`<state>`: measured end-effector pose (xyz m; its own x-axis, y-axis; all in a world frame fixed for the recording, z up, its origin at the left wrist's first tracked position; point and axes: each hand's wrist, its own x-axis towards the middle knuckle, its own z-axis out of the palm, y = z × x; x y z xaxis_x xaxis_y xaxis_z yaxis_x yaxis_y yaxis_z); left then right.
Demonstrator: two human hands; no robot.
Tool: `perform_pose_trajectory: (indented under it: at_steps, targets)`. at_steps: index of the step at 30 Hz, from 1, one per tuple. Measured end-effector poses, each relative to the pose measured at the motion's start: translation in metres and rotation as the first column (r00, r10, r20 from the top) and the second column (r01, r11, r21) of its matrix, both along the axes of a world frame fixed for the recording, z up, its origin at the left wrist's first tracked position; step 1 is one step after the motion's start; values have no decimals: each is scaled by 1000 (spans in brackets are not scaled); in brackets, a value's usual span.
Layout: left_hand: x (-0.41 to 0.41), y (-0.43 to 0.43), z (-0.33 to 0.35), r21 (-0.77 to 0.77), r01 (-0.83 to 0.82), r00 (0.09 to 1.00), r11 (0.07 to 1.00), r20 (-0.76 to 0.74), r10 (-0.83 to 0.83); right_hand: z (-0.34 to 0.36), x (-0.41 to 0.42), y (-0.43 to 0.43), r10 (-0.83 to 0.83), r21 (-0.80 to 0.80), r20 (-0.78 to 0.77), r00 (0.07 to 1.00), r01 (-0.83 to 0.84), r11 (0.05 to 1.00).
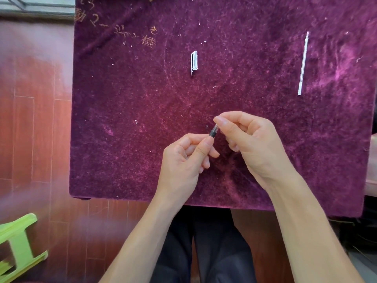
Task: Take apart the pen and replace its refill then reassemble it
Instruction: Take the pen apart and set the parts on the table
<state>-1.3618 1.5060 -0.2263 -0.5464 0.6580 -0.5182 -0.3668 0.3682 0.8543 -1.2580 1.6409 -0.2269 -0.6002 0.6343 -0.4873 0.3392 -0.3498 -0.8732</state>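
Note:
Both hands meet over the middle of the purple velvet cloth [142, 119]. My left hand [183, 160] pinches the lower end of the pen [213, 132], a short dark grip section showing between the fingers. My right hand [251, 139] pinches the pen's upper end with thumb and forefinger; the tip is hidden under those fingers. The rest of the pen body is hidden inside my left fist. A clear pen cap [194, 61] with a clip lies farther back on the cloth. A thin white refill [303, 63] lies at the far right, almost upright in the view.
The cloth covers a small table whose near edge [142, 199] is just in front of my lap. A wooden floor [36, 119] runs along the left. A green plastic stool [18, 248] stands at the lower left.

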Motion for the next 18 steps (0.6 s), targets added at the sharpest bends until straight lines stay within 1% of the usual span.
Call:
perform_pose_trajectory:
  at_steps: [3, 7, 13, 18]
  targets:
    - [0, 0, 0, 4, -1, 1000, 1000, 6, 1, 1, 2, 1, 16, -24, -3, 1000, -16, 1000]
    - [0, 0, 1, 10, -3, 1000, 1000, 8, 2, 2, 4, 1, -14, -47, -16, 1000, 13, 999]
    - [0, -1, 1, 10, 21, 1000, 1000, 2, -21, 1, 4, 3, 26, -9, -15, 1000, -26, 1000]
    - [-1, -2, 0, 22, 29, 1000, 999, -7, -29, 2, 4, 5, 43, -26, -11, 999, -43, 999]
